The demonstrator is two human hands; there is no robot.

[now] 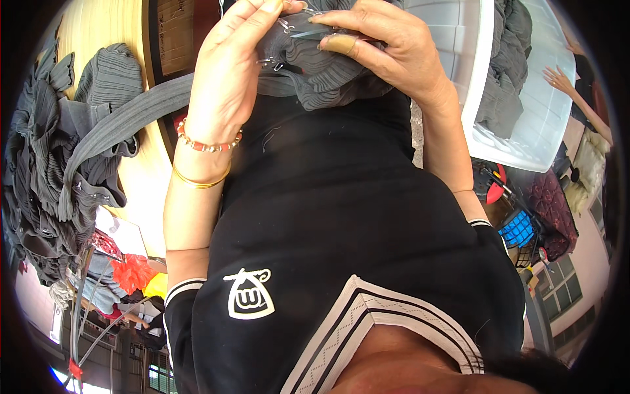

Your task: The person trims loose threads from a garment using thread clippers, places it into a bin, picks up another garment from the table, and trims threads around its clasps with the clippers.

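Close together at the top of the view, both my hands are over a dark grey ribbed knit garment [328, 75] bunched at my lap. My left hand [230, 59] is closed, its thumb and forefinger pinched at a small metal hook [285, 26]; what exactly sits in the pinch is partly cut off by the upper edge. My right hand [400, 49], with a tan cover on its thumb, pinches a clear plastic strip [312, 34] between thumb and fingers. More small metal hooks [268, 64] hang near my left palm. A grey fabric band [131, 108] runs leftward from behind my left wrist.
A heap of grey ribbed garments [59, 151] lies on the pale wooden table [147, 177] at my left. To the right stands a translucent white plastic bin [482, 85] with grey fabric [505, 79] in it. Beyond it another person's hand [559, 80] shows.
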